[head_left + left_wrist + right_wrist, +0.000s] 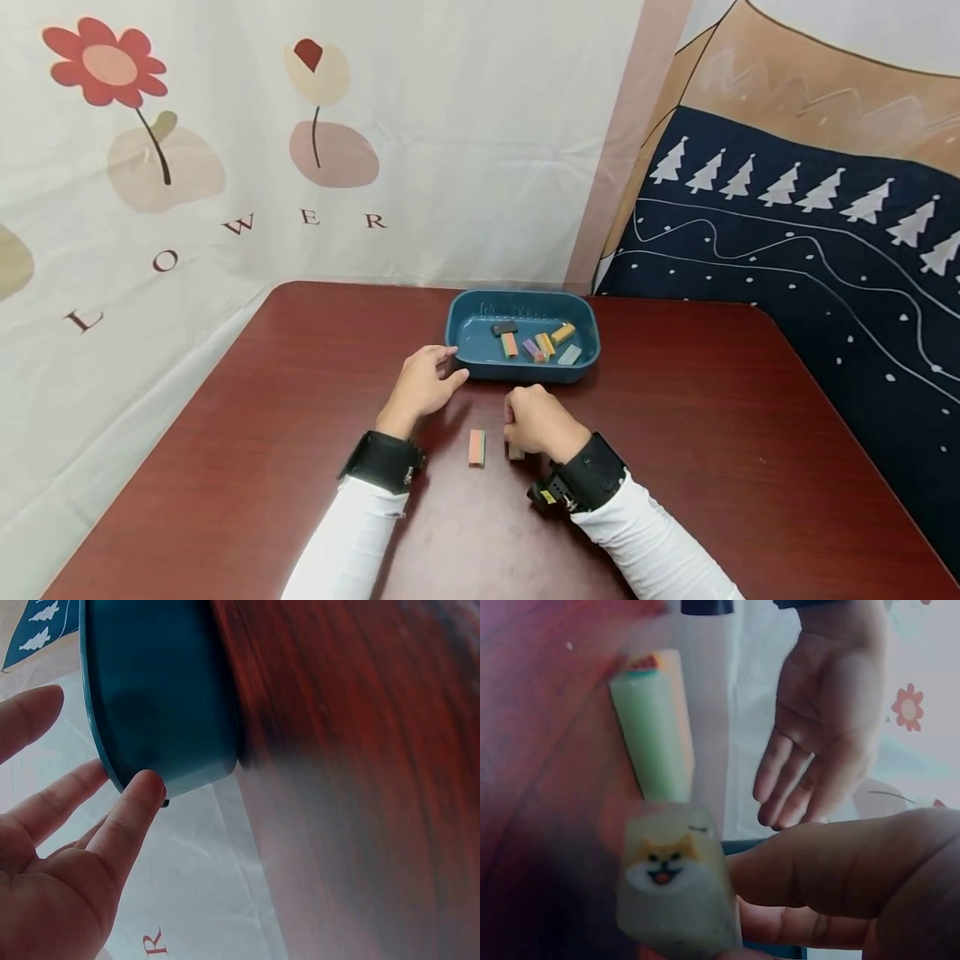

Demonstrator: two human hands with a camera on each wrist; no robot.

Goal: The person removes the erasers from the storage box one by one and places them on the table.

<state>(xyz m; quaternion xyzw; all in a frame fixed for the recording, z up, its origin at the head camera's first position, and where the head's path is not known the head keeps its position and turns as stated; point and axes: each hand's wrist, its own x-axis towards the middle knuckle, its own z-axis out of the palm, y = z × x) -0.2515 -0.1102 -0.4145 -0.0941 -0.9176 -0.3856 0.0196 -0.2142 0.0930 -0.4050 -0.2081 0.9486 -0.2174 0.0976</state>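
Note:
My right hand (543, 421) pinches a pale block (516, 452) between thumb and fingers, low over the table. In the right wrist view, the end of this pale block (671, 881) shows an orange and white dog face. Beside it on the table lies a striped block (477, 448) in orange and green, its green side (652, 735) toward the right wrist camera. My left hand (423, 385) has its fingers spread at the near left corner of a blue bin (517, 372). In the left wrist view its fingertips (142, 787) are right at the bin's rim.
Inside the bin are several small blocks, among them a black one (504, 328), a yellow one (562, 333) and a pale blue one (570, 355). The bin stands near the back edge of the red-brown table (300, 417). Printed cloths (450, 125) hang behind.

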